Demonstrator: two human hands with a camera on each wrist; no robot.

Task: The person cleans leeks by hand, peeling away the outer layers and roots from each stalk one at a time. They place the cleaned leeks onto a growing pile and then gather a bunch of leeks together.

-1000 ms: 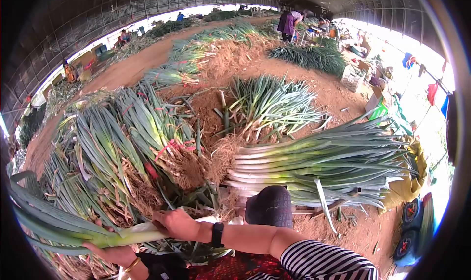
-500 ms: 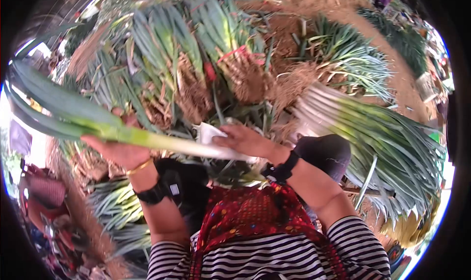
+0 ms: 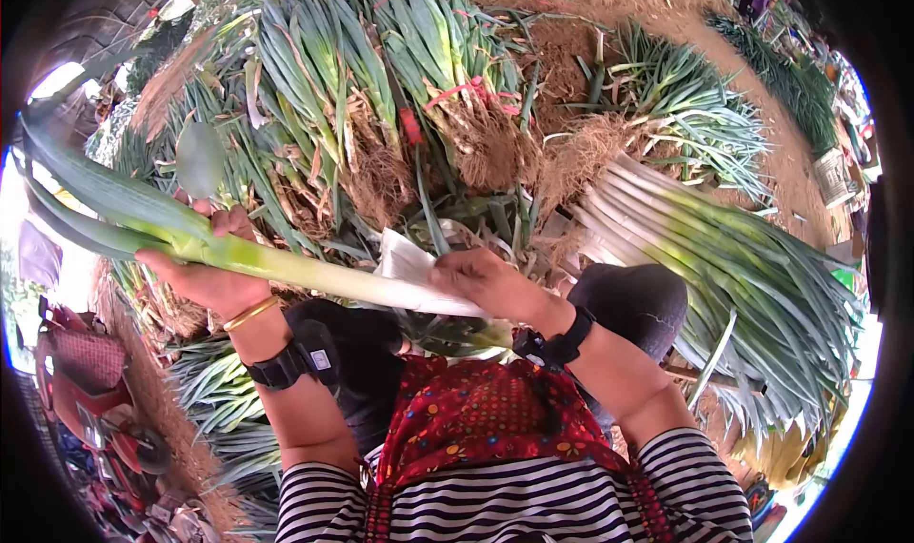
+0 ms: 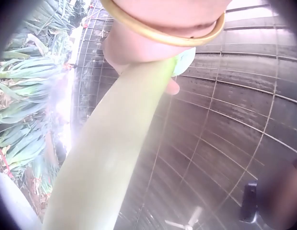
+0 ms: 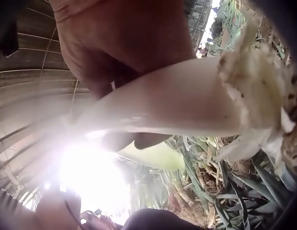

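Grips one long leek (image 3: 314,275) in both hands, level across the front of the body. Closes the left hand (image 3: 205,276) from below round the pale green part, fingers curled up over the top and clamped on it; wears a gold bangle (image 4: 163,36) on that wrist. Lays the right hand (image 3: 486,281) over the white shaft, fingers wrapped tight round it; in the right wrist view, seen close, with the shaft passing under the palm. Just beside the right fingers, a loose white flap of outer skin (image 3: 405,256) standing up from the shaft. Points the broad green leaves out to the person's left, past the left hand, and the ragged root end (image 5: 254,81) to the right. Carries a black strap (image 3: 286,364) on each wrist. Behind the leek, on the ground: bundles of unpeeled leeks (image 3: 381,115) with earthy roots toward the person, one tied with a red band (image 3: 462,91). To the right of these, a stack of cleaned leeks (image 3: 705,248), white ends toward the middle. Near the right forearm, a dark rounded thing (image 3: 633,300); cannot tell what. Below the hands, a red patterned cloth (image 3: 476,419) and striped sleeves (image 3: 685,486). Far to the left and low down, a red vehicle (image 3: 76,372).
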